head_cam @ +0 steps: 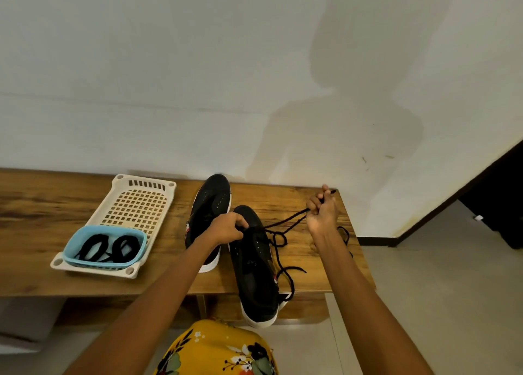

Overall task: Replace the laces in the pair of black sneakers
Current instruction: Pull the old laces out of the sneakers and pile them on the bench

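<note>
Two black sneakers with white soles lie on a wooden bench [34, 204]. The near sneaker [256, 272] overhangs the front edge; the far sneaker [210, 204] lies behind it to the left. My left hand [227, 228] pinches the near sneaker at its eyelets. My right hand [322, 210] grips a black lace [285, 221] that runs taut from those eyelets up to the right. Loose loops of the lace lie on the bench beside the shoe. A blue tub [85, 240] holds coiled black laces [109, 247].
A cream perforated tray [135, 202] lies on the bench at the left, with the blue tub on its near end. A white wall rises behind the bench. The bench's right end is close to my right hand; tiled floor lies beyond.
</note>
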A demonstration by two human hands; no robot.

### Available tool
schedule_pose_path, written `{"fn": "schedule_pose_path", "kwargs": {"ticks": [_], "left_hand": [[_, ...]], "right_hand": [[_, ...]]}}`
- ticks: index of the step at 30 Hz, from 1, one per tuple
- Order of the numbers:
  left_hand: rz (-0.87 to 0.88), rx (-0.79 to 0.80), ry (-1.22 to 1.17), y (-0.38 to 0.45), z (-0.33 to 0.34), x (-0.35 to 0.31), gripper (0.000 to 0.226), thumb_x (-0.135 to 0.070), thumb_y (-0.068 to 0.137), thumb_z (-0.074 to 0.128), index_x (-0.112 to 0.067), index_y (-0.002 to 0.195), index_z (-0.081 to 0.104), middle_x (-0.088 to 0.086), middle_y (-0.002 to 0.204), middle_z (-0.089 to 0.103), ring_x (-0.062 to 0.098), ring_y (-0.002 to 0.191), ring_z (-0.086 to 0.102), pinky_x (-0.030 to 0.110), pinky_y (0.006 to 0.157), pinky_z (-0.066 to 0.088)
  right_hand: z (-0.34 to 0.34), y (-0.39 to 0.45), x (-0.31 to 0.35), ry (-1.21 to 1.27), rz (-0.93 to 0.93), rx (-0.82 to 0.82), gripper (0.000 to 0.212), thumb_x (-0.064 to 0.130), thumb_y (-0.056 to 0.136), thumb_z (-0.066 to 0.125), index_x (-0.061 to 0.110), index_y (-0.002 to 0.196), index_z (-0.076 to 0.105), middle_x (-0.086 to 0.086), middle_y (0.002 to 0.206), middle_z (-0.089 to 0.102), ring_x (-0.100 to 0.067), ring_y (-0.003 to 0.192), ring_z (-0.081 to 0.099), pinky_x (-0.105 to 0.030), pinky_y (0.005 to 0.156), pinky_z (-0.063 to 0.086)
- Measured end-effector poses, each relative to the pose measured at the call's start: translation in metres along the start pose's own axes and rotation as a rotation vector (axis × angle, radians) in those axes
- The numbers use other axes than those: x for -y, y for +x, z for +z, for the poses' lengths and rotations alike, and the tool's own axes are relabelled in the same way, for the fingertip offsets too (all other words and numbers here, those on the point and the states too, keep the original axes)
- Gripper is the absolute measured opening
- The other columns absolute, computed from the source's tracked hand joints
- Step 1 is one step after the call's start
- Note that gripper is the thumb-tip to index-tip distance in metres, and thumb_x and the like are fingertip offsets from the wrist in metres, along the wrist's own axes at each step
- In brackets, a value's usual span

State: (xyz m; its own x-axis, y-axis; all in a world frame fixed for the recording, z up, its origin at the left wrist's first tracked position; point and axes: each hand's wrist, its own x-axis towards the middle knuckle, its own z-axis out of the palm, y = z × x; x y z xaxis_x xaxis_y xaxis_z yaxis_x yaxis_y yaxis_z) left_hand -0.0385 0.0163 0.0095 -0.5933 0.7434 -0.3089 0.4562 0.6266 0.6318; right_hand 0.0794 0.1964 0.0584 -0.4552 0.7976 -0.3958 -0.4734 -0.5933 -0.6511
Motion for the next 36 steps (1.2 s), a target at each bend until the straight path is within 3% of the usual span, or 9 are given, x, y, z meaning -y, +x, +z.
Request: {"fn": "schedule_pose_path", "kwargs": {"ticks": [6, 12, 16, 20, 22, 25, 27, 30, 36], "left_hand": [[-0.009, -0.019, 0.003, -0.004, 0.01, 0.002, 0.034, -0.001, 0.086, 0.057, -0.012, 0.117, 0.064, 0.004, 0.121, 0.061, 0.018, 0.109, 0.058, 0.026, 0.088, 0.046], [-0.016, -0.149, 0.248, 0.0, 0.025, -0.008, 0.017, -0.002, 0.085, 0.058, -0.005, 0.098, 0.069, 0.011, 0.102, 0.064, 0.025, 0.091, 0.063, 0.032, 0.078, 0.054], [-0.018, -0.205, 0.237, 0.001, 0.024, -0.01, 0.017, -0.02, 0.088, 0.062, -0.004, 0.082, 0.066, 0.01, 0.082, 0.066, 0.023, 0.077, 0.064, 0.031, 0.069, 0.051], [-0.03, -0.327, 0.095, -0.001, 0.031, -0.005, 0.021, -0.022, 0.095, 0.052, -0.005, 0.086, 0.059, 0.007, 0.075, 0.06, 0.023, 0.074, 0.062, 0.032, 0.063, 0.048], [-0.083, -0.37, -0.007, -0.001, 0.03, -0.005, 0.023, -0.021, 0.098, 0.043, -0.007, 0.084, 0.054, 0.005, 0.072, 0.055, 0.024, 0.072, 0.059, 0.03, 0.058, 0.04], [-0.177, -0.356, -0.129, -0.001, 0.028, -0.009, 0.029, -0.027, 0.099, 0.037, -0.01, 0.08, 0.05, 0.007, 0.076, 0.055, 0.022, 0.072, 0.054, 0.031, 0.061, 0.037], [-0.217, -0.331, -0.176, -0.001, 0.028, -0.01, 0.031, -0.031, 0.099, 0.035, -0.009, 0.086, 0.052, 0.009, 0.083, 0.06, 0.022, 0.074, 0.055, 0.031, 0.064, 0.039], [-0.235, -0.316, -0.173, -0.002, 0.028, -0.012, 0.032, -0.035, 0.099, 0.037, -0.008, 0.108, 0.05, 0.01, 0.095, 0.061, 0.024, 0.083, 0.056, 0.032, 0.067, 0.039], [-0.086, -0.298, -0.1, -0.011, 0.031, -0.003, 0.021, -0.027, 0.094, 0.051, -0.012, 0.109, 0.051, 0.006, 0.093, 0.063, 0.02, 0.083, 0.06, 0.028, 0.067, 0.042]], "right_hand": [[-0.012, 0.002, 0.003, -0.169, -0.094, -0.036, 0.024, 0.018, 0.104, 0.034, 0.015, 0.095, 0.056, 0.002, 0.063, 0.037, -0.002, 0.036, 0.027, -0.016, 0.033, 0.022], [-0.049, 0.009, -0.029, -1.055, -0.259, -0.007, 0.03, 0.021, 0.102, 0.039, 0.008, 0.111, 0.064, 0.004, 0.068, 0.045, -0.01, 0.058, 0.04, -0.024, 0.053, 0.032], [-0.065, 0.011, -0.032, -1.315, -0.338, -0.111, 0.034, 0.022, 0.102, 0.037, 0.001, 0.113, 0.062, -0.01, 0.092, 0.06, -0.024, 0.085, 0.055, -0.032, 0.072, 0.039], [-0.074, 0.011, -0.037, -1.772, -0.084, 0.183, 0.027, 0.013, 0.098, 0.042, -0.002, 0.091, 0.063, -0.011, 0.079, 0.056, -0.029, 0.083, 0.056, -0.031, 0.061, 0.037], [-0.076, 0.008, -0.051, -1.904, -0.044, 0.283, 0.023, 0.014, 0.097, 0.045, 0.003, 0.087, 0.062, -0.013, 0.087, 0.058, -0.028, 0.095, 0.056, -0.034, 0.071, 0.045], [-0.072, -0.006, -0.071, -1.884, -0.361, 0.344, 0.031, 0.015, 0.096, 0.048, 0.01, 0.126, 0.056, -0.012, 0.125, 0.052, -0.026, 0.12, 0.046, -0.033, 0.094, 0.04], [-0.061, -0.019, -0.08, -1.768, -0.544, 0.468, 0.03, 0.017, 0.096, 0.049, 0.013, 0.125, 0.058, -0.007, 0.119, 0.053, -0.02, 0.115, 0.047, -0.026, 0.088, 0.039], [-0.043, -0.026, -0.09, -1.764, -0.465, 0.591, 0.032, 0.028, 0.095, 0.054, 0.016, 0.124, 0.061, -0.004, 0.119, 0.057, -0.016, 0.113, 0.05, -0.029, 0.091, 0.043], [-0.02, -0.023, -0.087, -1.976, -0.519, 0.683, 0.021, 0.024, 0.093, 0.057, 0.012, 0.104, 0.07, -0.007, 0.106, 0.061, -0.024, 0.099, 0.058, -0.028, 0.074, 0.038]]}}
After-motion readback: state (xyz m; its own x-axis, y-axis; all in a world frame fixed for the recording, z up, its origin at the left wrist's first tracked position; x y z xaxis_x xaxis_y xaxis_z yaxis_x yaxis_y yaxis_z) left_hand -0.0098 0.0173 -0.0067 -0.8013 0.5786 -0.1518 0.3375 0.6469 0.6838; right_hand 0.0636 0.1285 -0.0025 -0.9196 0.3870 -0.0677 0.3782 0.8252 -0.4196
